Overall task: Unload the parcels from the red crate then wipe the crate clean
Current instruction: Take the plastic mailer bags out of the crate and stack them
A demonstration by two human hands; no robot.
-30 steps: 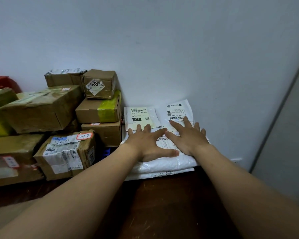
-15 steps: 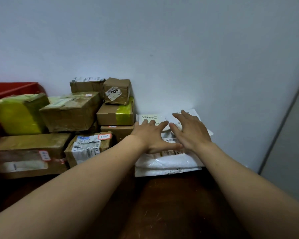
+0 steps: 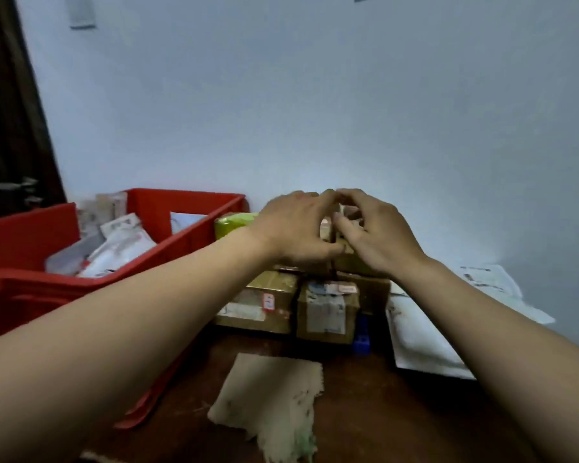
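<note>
The red crate point(image 3: 188, 235) stands at the left on the dark table and holds several white and grey mailer parcels point(image 3: 121, 245). Unloaded cardboard boxes point(image 3: 328, 305) are stacked against the wall in the middle, and flat white mailer bags point(image 3: 422, 339) lie to their right. My left hand point(image 3: 295, 228) and my right hand point(image 3: 375, 235) hover close together in front of the top of the box stack, with loosely curled fingers and nothing visibly held. A small box shows between them. A beige cloth point(image 3: 274, 396) lies on the table near me.
A box wrapped in yellow-green tape point(image 3: 231, 222) sits just behind the crate's right wall. A small blue object point(image 3: 361, 339) stands between the boxes and the white bags. A dark door with a handle point(image 3: 10, 185) is at the far left. The wall is close behind everything.
Both hands lifted off the white mailer bags and moved left, in front of the box stack. The view swung left and up, bringing the red crate and the cloth into sight.
</note>
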